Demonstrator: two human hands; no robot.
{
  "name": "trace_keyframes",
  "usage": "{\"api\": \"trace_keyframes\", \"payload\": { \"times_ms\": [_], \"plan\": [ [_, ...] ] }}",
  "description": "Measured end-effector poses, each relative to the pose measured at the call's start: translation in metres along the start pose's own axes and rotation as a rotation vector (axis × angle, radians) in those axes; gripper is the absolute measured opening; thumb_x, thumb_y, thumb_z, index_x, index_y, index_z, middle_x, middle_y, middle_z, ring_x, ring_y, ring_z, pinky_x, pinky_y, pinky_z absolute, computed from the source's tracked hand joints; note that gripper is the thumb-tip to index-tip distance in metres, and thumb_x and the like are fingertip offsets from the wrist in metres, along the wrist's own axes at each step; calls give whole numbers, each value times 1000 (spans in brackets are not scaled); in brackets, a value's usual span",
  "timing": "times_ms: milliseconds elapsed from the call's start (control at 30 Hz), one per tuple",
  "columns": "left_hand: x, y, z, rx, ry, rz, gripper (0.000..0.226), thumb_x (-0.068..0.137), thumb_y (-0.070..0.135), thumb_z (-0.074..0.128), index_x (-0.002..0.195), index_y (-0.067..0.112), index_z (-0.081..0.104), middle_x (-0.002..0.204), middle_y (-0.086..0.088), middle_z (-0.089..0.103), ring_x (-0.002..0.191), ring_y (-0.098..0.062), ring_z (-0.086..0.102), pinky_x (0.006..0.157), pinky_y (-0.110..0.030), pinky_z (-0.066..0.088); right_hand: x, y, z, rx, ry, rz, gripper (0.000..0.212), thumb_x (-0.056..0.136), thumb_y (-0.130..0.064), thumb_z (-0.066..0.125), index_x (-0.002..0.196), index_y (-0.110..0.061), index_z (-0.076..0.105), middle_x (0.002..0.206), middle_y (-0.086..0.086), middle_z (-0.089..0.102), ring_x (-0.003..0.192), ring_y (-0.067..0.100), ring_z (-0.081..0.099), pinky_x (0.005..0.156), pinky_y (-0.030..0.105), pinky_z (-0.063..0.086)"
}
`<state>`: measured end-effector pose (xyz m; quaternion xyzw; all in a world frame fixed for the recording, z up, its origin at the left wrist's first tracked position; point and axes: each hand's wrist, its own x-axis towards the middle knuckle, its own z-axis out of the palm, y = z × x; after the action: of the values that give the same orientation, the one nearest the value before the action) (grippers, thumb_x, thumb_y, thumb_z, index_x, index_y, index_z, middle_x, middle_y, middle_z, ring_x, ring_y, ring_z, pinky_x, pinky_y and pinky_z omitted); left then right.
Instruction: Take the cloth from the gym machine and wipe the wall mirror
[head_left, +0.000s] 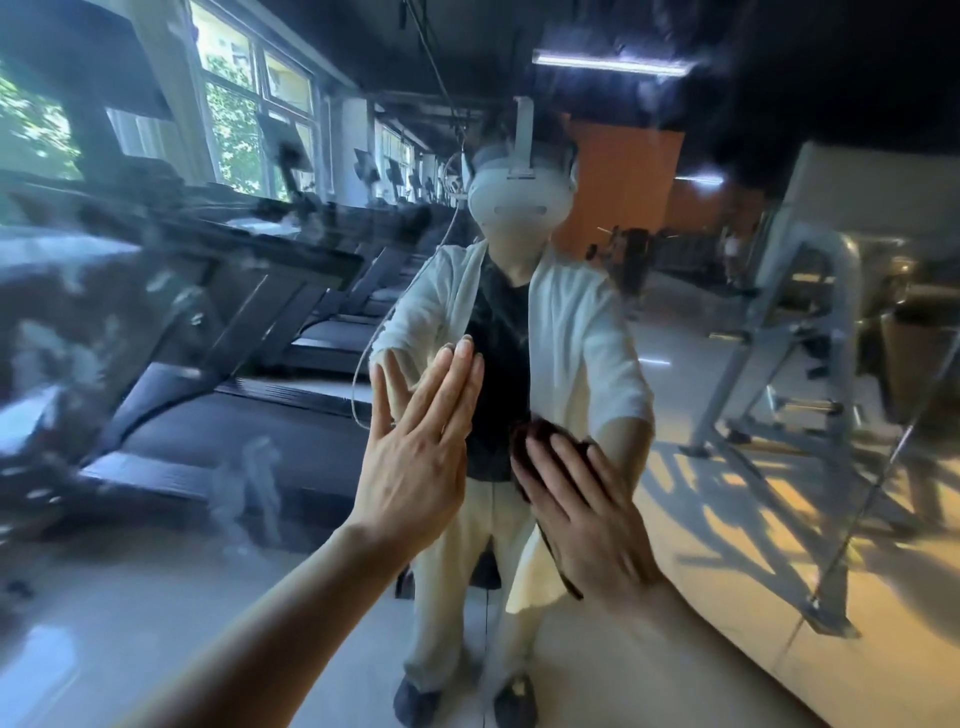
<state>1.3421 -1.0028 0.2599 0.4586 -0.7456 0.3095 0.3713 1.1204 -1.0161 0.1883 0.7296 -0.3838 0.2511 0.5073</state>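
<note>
head view: the right hand (587, 514), fingers flat, pressed the dark cloth (540, 441) against the mirror (727, 519); the left hand (415, 447), open and empty, lay flat just beside it.

1. A gym, seen reflected in a wall mirror (675, 364).
2. A row of treadmills (270, 332) runs along the left, under tall windows (234, 104) with trees outside.
3. A grey steel machine frame (810, 332) stands on the right.
4. Overhead are a dark ceiling and a tube light (613, 65); an orange wall (623, 176) closes the far end.
</note>
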Motion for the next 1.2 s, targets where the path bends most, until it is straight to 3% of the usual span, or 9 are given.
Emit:
{"api": "trace_keyframes", "payload": {
  "times_ms": [200,300,467,567,667,867,933,1067,1200],
  "plan": [
    [-1,2,2,29,-19,-23,78,88,8,56,158,8,20,167,-5,9,154,-20,8,119,-55,-16,122,27,-29,170,295,476,49,108,-22,38,154,-7,37,161,14,29,151,32,24,125,45,13],
    [-1,1,1,48,-38,-18,78,88,9,58,158,7,21,167,-6,10,154,-21,9,119,-56,-15,78,-4,-11,167,192,289,58,102,-16,52,156,-10,32,163,12,25,151,31,24,125,47,17],
    [-1,1,-3,59,-60,-16,82,88,9,60,158,7,18,167,-6,8,154,-21,6,118,-57,-16,-8,8,0,35,-11,-57,61,100,-14,41,159,-14,27,164,8,24,152,29,25,122,48,24],
    [-1,5,-2,57,-78,-36,83,87,9,62,158,7,19,167,-6,8,154,-21,6,118,-58,-15,40,38,-17,91,137,294,56,103,-15,45,157,-9,30,162,16,29,148,36,30,118,54,31],
    [-1,6,0,55,-75,-45,78,91,14,55,158,7,17,167,-6,7,154,-20,6,118,-58,-15,88,35,-24,158,278,648,52,108,-24,38,157,-7,31,163,19,25,152,36,18,125,50,16],
    [-3,2,-1,-29,-68,-21,79,88,23,49,159,8,18,168,-6,7,154,-21,6,117,-61,-16,-15,-1,4,4,-31,36,70,102,-29,50,162,-18,16,169,7,9,156,28,7,126,47,11],
    [-1,-4,-5,-53,-35,-17,86,82,23,55,158,8,20,167,-6,10,154,-21,9,118,-60,-13,-13,27,-7,26,41,203,58,106,-29,39,159,-15,21,165,13,21,155,30,11,126,47,13],
    [13,-15,-15,-84,32,-43,82,83,26,51,158,8,21,166,-7,16,154,-23,13,118,-63,-11,78,79,-31,90,346,795,51,108,-26,34,153,-1,37,158,28,30,148,44,23,124,53,17],
    [21,-25,-19,-104,124,-88,68,96,25,42,158,6,21,166,-8,17,153,-24,15,118,-62,-10,161,42,-37,147,380,645,53,107,-29,36,152,0,39,159,27,30,149,41,22,125,50,15]
  ]
}}
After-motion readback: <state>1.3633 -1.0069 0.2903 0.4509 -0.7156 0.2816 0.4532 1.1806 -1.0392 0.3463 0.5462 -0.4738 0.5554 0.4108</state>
